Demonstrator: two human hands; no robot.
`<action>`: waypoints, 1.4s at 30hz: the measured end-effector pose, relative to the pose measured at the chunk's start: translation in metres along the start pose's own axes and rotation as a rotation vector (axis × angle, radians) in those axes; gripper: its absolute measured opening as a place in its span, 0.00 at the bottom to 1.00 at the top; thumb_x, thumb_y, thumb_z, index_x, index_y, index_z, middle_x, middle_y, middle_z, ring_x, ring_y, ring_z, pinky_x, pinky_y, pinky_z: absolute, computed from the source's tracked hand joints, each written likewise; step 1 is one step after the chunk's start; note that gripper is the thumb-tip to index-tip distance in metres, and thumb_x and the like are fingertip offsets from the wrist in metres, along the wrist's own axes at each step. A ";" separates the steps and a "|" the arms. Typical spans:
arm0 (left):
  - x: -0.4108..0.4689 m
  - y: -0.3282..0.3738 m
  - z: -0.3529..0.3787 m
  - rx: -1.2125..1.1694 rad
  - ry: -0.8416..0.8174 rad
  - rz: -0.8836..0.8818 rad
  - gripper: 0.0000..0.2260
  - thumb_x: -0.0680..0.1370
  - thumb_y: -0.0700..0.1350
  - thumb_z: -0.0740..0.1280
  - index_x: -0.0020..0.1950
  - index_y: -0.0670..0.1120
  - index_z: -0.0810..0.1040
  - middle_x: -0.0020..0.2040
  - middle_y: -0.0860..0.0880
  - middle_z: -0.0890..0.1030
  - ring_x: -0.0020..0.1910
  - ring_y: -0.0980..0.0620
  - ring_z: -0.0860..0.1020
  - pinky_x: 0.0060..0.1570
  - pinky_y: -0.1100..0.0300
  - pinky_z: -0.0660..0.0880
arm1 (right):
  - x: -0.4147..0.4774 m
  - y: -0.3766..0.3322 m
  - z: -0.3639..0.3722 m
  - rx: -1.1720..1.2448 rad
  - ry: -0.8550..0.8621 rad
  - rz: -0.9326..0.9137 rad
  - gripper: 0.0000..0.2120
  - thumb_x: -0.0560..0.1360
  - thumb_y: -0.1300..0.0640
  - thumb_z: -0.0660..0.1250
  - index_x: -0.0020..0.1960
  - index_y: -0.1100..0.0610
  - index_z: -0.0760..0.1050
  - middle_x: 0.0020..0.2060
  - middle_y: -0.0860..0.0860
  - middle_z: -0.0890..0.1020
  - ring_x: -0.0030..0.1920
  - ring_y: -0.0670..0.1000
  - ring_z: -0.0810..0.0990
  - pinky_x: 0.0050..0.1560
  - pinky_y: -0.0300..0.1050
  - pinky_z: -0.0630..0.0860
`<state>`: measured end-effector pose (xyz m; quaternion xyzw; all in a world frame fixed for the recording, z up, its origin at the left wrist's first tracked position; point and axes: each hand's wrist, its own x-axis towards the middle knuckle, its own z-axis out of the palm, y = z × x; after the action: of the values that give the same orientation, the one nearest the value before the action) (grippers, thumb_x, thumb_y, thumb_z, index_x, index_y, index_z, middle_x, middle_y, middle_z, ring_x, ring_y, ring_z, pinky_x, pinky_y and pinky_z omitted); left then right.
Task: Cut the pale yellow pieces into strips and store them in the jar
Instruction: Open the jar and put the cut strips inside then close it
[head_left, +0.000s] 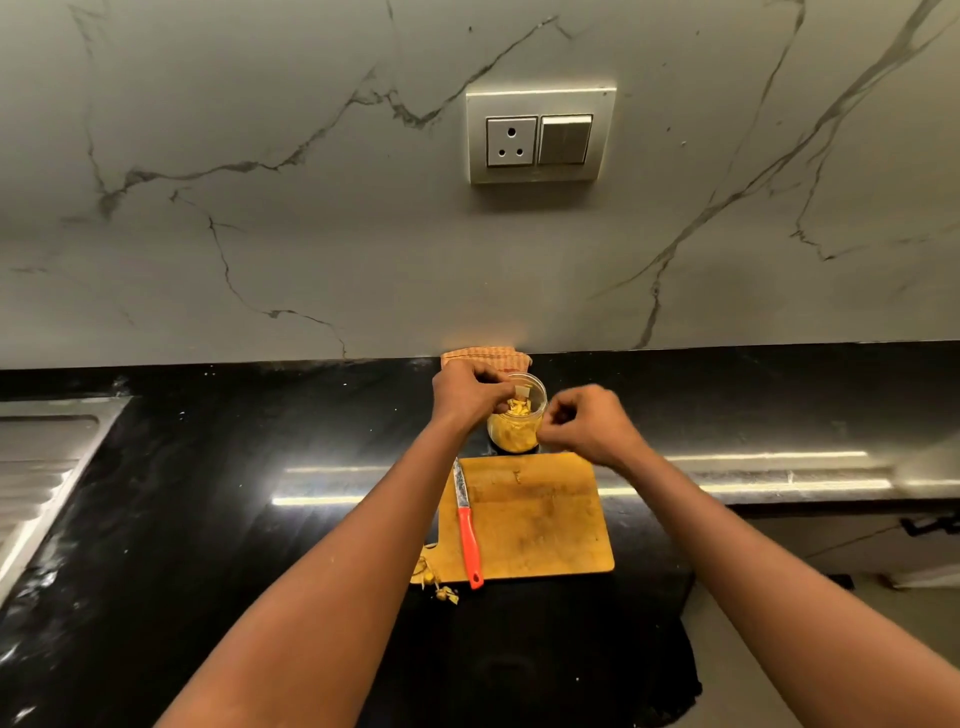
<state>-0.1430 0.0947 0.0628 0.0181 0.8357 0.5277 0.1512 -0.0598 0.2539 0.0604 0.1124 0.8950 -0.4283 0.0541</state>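
Observation:
A clear jar (519, 436) stands on the black counter just behind the wooden cutting board (540, 519). Pale yellow strips (511, 428) fill most of it. My left hand (467, 392) hovers over the jar's mouth with fingers curled, pinching a few yellow strips at the rim. My right hand (584, 423) sits beside the jar's right wall, fingers curled; whether it touches the jar is unclear. A knife with a red handle (467, 530) lies along the board's left edge. The board's top holds only faint crumbs.
Yellow scraps (439, 584) lie off the board's front left corner. A striped cloth (485, 358) sits behind the jar against the marble wall. A steel sink drainboard (41, 467) is at far left. A wall socket (540, 137) is above.

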 end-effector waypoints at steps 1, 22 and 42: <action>0.001 0.000 0.000 0.009 0.002 0.003 0.03 0.72 0.38 0.76 0.43 0.43 0.84 0.40 0.47 0.84 0.36 0.52 0.84 0.42 0.56 0.83 | 0.005 -0.005 -0.007 0.031 0.048 -0.011 0.04 0.67 0.64 0.75 0.39 0.58 0.81 0.34 0.51 0.84 0.35 0.47 0.84 0.39 0.42 0.82; 0.002 -0.003 -0.007 0.072 -0.033 0.068 0.04 0.75 0.37 0.72 0.48 0.44 0.84 0.41 0.48 0.84 0.38 0.53 0.84 0.42 0.59 0.83 | 0.048 -0.031 -0.006 -0.271 0.118 -0.151 0.05 0.75 0.61 0.70 0.50 0.57 0.82 0.43 0.51 0.83 0.43 0.47 0.80 0.47 0.42 0.80; -0.051 -0.092 0.017 0.221 0.056 -0.052 0.06 0.72 0.38 0.72 0.46 0.47 0.85 0.42 0.52 0.85 0.37 0.57 0.81 0.45 0.60 0.81 | -0.009 0.037 0.083 -0.533 -0.034 -0.153 0.14 0.77 0.53 0.66 0.61 0.55 0.78 0.54 0.54 0.78 0.52 0.52 0.77 0.53 0.45 0.75</action>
<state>-0.0774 0.0598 -0.0133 -0.0020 0.8929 0.4283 0.1386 -0.0423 0.2101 -0.0181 0.0191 0.9809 -0.1825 0.0640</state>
